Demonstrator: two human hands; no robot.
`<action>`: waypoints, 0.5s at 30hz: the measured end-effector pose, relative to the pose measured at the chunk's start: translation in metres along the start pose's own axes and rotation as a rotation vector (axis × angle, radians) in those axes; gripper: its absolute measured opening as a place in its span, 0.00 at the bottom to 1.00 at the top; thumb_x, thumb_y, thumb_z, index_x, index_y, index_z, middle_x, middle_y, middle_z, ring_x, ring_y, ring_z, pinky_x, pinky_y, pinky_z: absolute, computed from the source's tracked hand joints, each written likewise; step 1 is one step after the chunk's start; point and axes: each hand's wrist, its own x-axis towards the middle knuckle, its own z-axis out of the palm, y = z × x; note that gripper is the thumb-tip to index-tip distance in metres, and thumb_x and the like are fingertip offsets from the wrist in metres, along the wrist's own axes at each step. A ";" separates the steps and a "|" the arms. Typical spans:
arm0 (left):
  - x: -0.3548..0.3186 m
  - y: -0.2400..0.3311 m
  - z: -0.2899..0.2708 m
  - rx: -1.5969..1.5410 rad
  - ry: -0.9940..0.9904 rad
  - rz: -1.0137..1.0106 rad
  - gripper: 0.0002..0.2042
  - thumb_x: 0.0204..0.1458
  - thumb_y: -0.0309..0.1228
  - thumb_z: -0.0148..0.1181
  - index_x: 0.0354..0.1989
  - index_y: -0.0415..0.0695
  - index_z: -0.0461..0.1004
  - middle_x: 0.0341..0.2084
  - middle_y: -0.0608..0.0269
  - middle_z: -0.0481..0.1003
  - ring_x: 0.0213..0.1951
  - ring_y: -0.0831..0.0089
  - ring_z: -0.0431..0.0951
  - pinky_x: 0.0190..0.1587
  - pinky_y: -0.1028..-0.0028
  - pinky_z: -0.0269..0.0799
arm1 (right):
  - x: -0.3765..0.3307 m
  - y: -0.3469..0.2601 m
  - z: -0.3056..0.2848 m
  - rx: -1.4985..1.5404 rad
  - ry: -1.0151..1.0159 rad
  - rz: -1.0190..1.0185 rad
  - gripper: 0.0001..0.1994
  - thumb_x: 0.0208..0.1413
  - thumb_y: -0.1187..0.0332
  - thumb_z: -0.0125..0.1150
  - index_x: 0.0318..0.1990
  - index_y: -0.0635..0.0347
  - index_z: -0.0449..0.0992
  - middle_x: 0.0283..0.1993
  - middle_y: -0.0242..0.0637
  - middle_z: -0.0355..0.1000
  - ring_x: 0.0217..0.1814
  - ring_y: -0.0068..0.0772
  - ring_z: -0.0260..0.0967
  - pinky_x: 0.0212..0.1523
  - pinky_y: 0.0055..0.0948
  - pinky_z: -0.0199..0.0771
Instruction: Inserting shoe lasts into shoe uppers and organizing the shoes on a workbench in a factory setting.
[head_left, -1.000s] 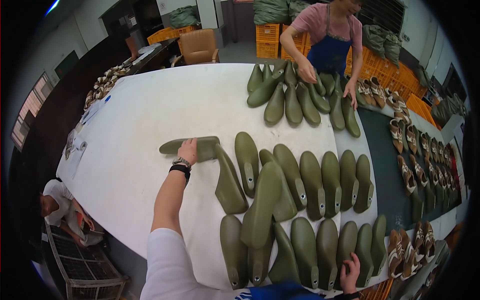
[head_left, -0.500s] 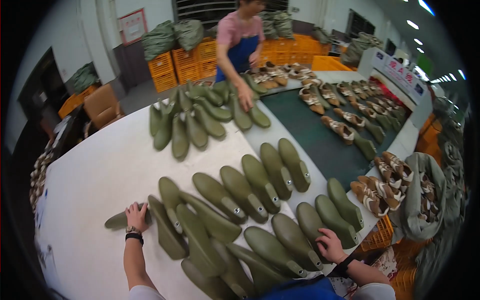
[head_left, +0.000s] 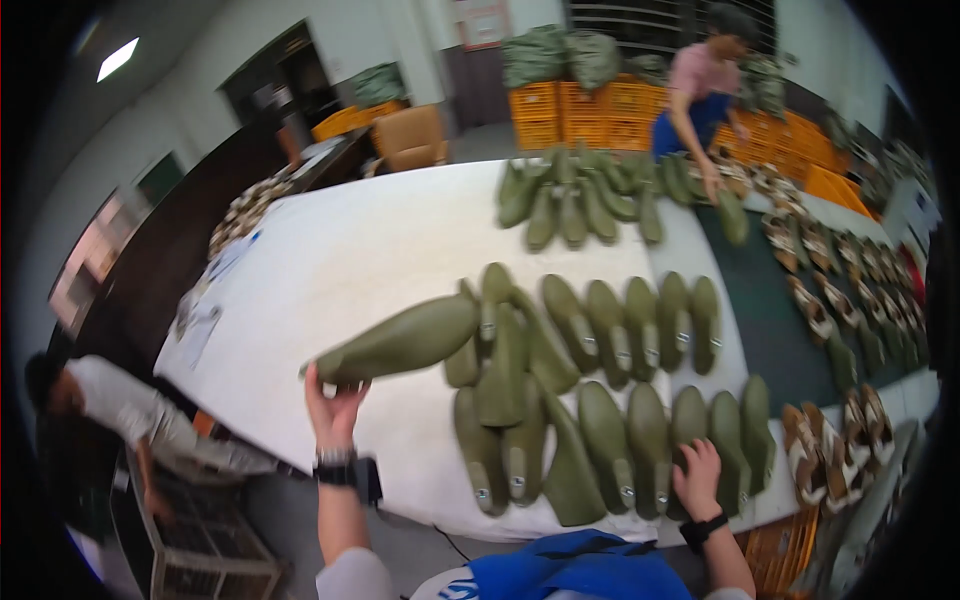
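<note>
My left hand holds a green shoe last by one end, raised over the white table, its other end pointing right. At the near edge, my right hand has its fingers curled on the lower end of another green last, which lies in the near row. Beside it in that row lie several matching lasts. A second row of lasts lies just beyond. Between my hands, more lasts are heaped across one another at angles.
Across the table a co-worker handles a last beside a cluster of lasts. Brown-and-white shoes line the dark green surface at right. Another person bends at lower left near a crate.
My left hand has lifted the last off the table. My view has swung left, bringing a second person into sight. My right hand stays at the near row.
</note>
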 end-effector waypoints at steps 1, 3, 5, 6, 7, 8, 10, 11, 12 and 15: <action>-0.030 -0.014 0.000 -0.064 -0.033 -0.064 0.27 0.44 0.43 0.64 0.50 0.50 0.60 0.54 0.55 0.56 0.56 0.57 0.57 0.56 0.44 0.57 | 0.012 -0.019 -0.017 0.083 0.021 -0.054 0.22 0.36 0.72 0.64 0.44 0.60 0.70 0.50 0.49 0.64 0.54 0.52 0.60 0.55 0.42 0.60; -0.098 -0.030 0.004 -0.158 0.086 -0.113 0.28 0.42 0.45 0.65 0.49 0.47 0.61 0.53 0.52 0.57 0.57 0.57 0.56 0.57 0.42 0.54 | 0.033 -0.058 -0.032 0.525 -0.079 -0.180 0.26 0.39 0.66 0.67 0.49 0.60 0.69 0.49 0.48 0.67 0.53 0.47 0.63 0.53 0.39 0.63; -0.149 -0.065 0.016 -0.194 0.079 -0.216 0.29 0.42 0.47 0.65 0.50 0.46 0.62 0.52 0.53 0.58 0.57 0.56 0.56 0.57 0.42 0.54 | 0.033 -0.093 -0.064 1.256 -0.582 -0.032 0.37 0.48 0.61 0.65 0.63 0.59 0.53 0.61 0.43 0.58 0.64 0.39 0.53 0.62 0.35 0.54; -0.167 -0.084 0.018 -0.163 0.050 -0.259 0.28 0.44 0.47 0.63 0.50 0.46 0.62 0.52 0.53 0.59 0.56 0.55 0.57 0.56 0.42 0.55 | 0.030 -0.101 -0.072 1.410 -0.683 -0.066 0.40 0.49 0.62 0.64 0.65 0.58 0.44 0.64 0.44 0.52 0.67 0.38 0.49 0.63 0.38 0.52; -0.186 -0.107 0.031 -0.132 -0.019 -0.313 0.28 0.45 0.47 0.62 0.51 0.46 0.62 0.53 0.54 0.60 0.56 0.56 0.58 0.55 0.41 0.56 | 0.021 -0.105 -0.072 1.557 -0.653 -0.102 0.41 0.50 0.63 0.63 0.66 0.59 0.41 0.65 0.45 0.50 0.67 0.39 0.47 0.63 0.41 0.52; -0.208 -0.129 0.048 -0.070 -0.096 -0.389 0.28 0.45 0.47 0.62 0.51 0.46 0.62 0.53 0.54 0.60 0.55 0.57 0.60 0.54 0.43 0.57 | 0.016 -0.103 -0.076 1.673 -0.671 -0.012 0.37 0.51 0.64 0.62 0.64 0.61 0.46 0.63 0.43 0.53 0.66 0.37 0.49 0.62 0.38 0.53; -0.246 -0.165 0.072 -0.009 -0.184 -0.460 0.29 0.45 0.47 0.62 0.52 0.45 0.62 0.53 0.55 0.60 0.55 0.57 0.62 0.54 0.44 0.59 | 0.010 -0.070 -0.097 1.832 -0.547 0.177 0.27 0.54 0.68 0.58 0.60 0.62 0.56 0.59 0.39 0.60 0.61 0.32 0.56 0.59 0.35 0.59; -0.263 -0.185 0.082 0.122 -0.279 -0.491 0.30 0.44 0.48 0.62 0.53 0.46 0.61 0.54 0.55 0.60 0.54 0.59 0.63 0.54 0.48 0.60 | -0.003 -0.046 -0.085 2.075 -0.395 0.176 0.23 0.55 0.70 0.56 0.58 0.61 0.59 0.57 0.37 0.62 0.60 0.30 0.58 0.58 0.33 0.60; -0.279 -0.202 0.091 0.248 -0.364 -0.499 0.32 0.43 0.48 0.63 0.54 0.46 0.60 0.55 0.56 0.59 0.54 0.61 0.64 0.55 0.52 0.62 | -0.008 -0.023 -0.098 2.200 -0.356 0.193 0.22 0.55 0.70 0.55 0.58 0.61 0.60 0.57 0.36 0.62 0.59 0.30 0.59 0.58 0.33 0.61; -0.323 -0.243 0.124 0.623 -0.596 -0.322 0.35 0.41 0.47 0.65 0.55 0.45 0.59 0.56 0.58 0.59 0.54 0.64 0.65 0.56 0.61 0.62 | -0.025 0.042 -0.143 2.277 -0.238 0.218 0.21 0.57 0.68 0.54 0.57 0.58 0.61 0.55 0.36 0.64 0.57 0.32 0.62 0.55 0.35 0.65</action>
